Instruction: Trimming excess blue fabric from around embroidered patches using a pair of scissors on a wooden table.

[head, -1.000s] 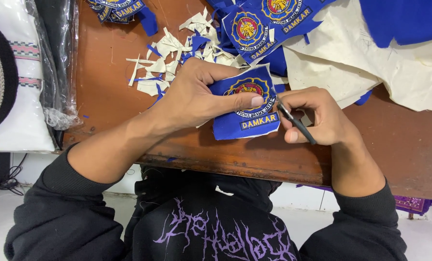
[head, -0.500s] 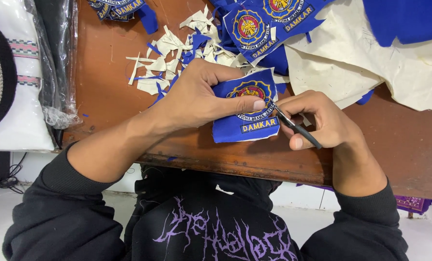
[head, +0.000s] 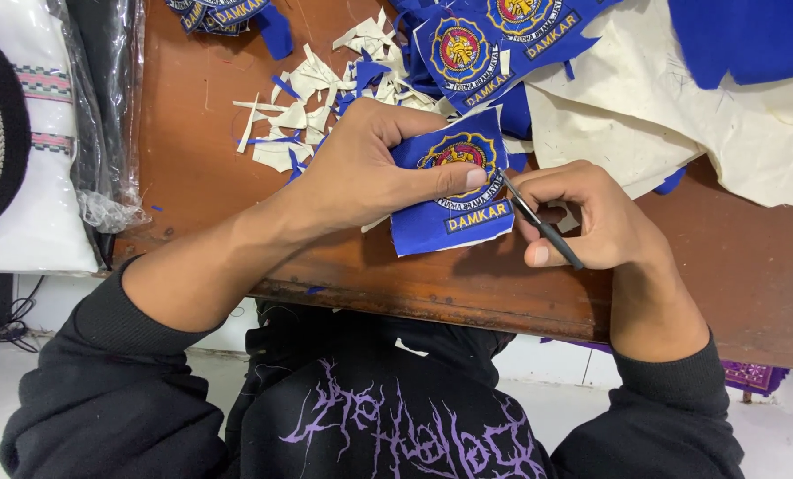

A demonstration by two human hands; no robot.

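Pinching the blue patch (head: 449, 191) flat under its thumb, the left hand (head: 365, 168) holds it on the brown table (head: 192, 142). Just right of that pinch, the right hand (head: 583, 217) squeezes small black scissors (head: 538, 222). Short, slow snips close to the round badge edge seem best.

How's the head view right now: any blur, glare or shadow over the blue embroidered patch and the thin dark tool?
Head view: sharp, evenly lit, no motion blur on the left hand or right hand; the blue embroidered patch shows no glare; soft shadow lies on the brown wooden table under the patch's lower edge; the thin dark tool reads clearly, though its tip is small.
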